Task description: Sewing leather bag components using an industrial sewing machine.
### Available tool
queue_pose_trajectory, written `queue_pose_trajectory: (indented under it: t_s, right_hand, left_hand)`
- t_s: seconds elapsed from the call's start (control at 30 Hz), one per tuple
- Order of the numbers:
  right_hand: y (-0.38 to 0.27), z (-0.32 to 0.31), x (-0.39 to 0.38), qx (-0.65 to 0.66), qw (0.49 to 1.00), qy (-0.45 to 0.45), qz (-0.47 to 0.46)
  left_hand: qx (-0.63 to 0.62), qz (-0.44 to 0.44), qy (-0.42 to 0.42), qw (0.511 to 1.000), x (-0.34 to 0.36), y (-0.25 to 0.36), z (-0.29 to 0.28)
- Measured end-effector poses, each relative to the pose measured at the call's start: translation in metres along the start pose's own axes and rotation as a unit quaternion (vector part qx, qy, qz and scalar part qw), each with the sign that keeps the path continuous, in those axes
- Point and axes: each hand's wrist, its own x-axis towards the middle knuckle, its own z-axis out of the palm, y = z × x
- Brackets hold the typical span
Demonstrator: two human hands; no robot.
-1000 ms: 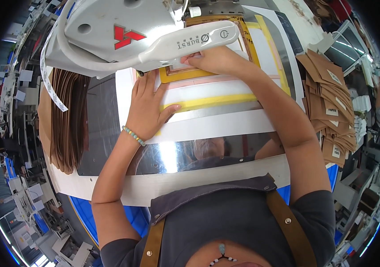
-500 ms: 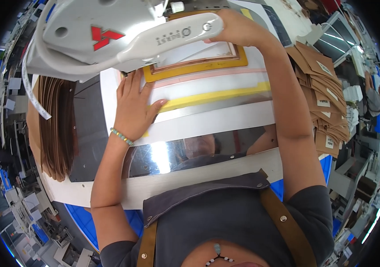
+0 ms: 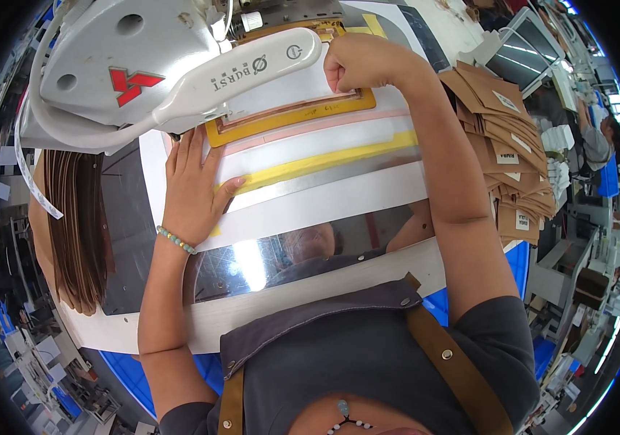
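Yellow is the frame (image 3: 292, 119) clamped flat on the white bed under the big white machine head (image 3: 158, 65), and everything here sits around that frame. The right hand (image 3: 357, 61) is curled into a loose fist at the frame's far right corner, knuckles up, seemingly pinching or pressing the edge of the pale piece held inside it; whether anything is held between the fingers cannot be told. The left hand (image 3: 194, 188) lies open and flat, fingers spread, just below the frame's left end, palm down on the white plate (image 3: 324, 145), likely to steady the plate while the other hand adjusts the corner. A strip of yellow tape (image 3: 324, 163) runs across the plate just below the frame. Nearer the person than the frame, a shiny metal panel (image 3: 252, 264) mirrors the apron and arms. Right of the frame, a fanned stack of brown cardboard tags (image 3: 506, 138) waits within reach. Left of the frame lies a pile of brown leather-like strips (image 3: 71, 225)
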Motion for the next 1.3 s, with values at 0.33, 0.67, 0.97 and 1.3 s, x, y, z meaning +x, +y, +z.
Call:
queue_pose_trajectory:
  t_s: [0.33, 0.67, 0.97, 1.3]
  right_hand:
    - [-0.016, 0.007, -0.011, -0.14, 0.99, -0.026, -0.005]
    - [0.015, -0.001, -0.017, -0.02, 0.98, 0.127, -0.151]
    - [-0.018, 0.019, -0.019, -0.056, 0.984, 0.113, -0.126]
    - [-0.084, 0.057, 0.025, -0.024, 0.983, 0.089, -0.158]
  left_hand:
    - [0.008, 0.006, 0.018, 1.0, 0.0, -0.002, 0.004]
    - [0.019, -0.006, 0.019, 1.0, -0.001, -0.007, 0.012]
    - [0.001, -0.001, 0.038, 0.999, -0.004, -0.007, 0.012]
    - [-0.004, 0.001, 0.067, 0.998, -0.003, -0.003, 0.012]
